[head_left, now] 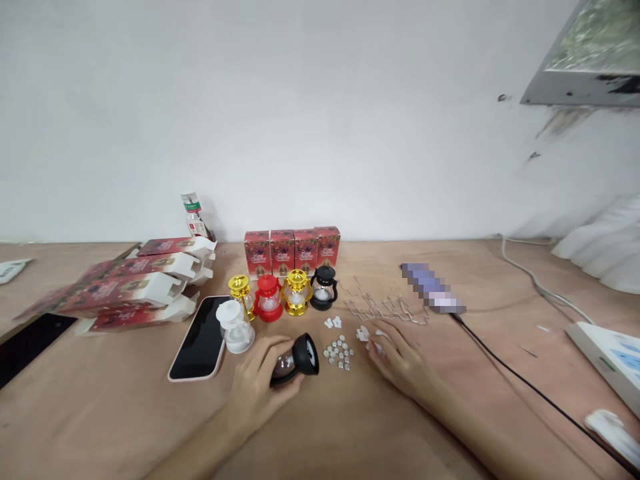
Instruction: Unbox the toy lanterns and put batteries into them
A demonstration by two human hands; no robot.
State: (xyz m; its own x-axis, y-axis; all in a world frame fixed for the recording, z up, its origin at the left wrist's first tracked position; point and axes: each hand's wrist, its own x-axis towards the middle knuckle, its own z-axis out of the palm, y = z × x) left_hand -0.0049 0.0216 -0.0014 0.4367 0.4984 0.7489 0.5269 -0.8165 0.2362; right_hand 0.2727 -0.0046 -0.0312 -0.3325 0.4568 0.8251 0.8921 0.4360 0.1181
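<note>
A small black toy lantern (305, 355) lies tipped on its side in my left hand (261, 373), its open base facing right. My left fingers wrap round its clear body. My right hand (400, 360) is low over the table, thumb and fingers pinched at a small white plastic piece (379, 346). More white pieces (363, 333) lie beside its fingertips, and others (333, 323) sit further left. Between the hands are several silver button cells (340, 353). Standing lanterns are behind my left hand: white (235, 327), red (269, 298), gold (297, 293) and black (324, 289).
Thin bent metal wires (385, 308) spread behind my right hand. Red boxes (293, 252) stand near the wall; flattened cartons (135, 283) pile at left. A phone (200, 340) lies beside the lanterns. A black cable (525, 380) crosses the right side to another phone (433, 290).
</note>
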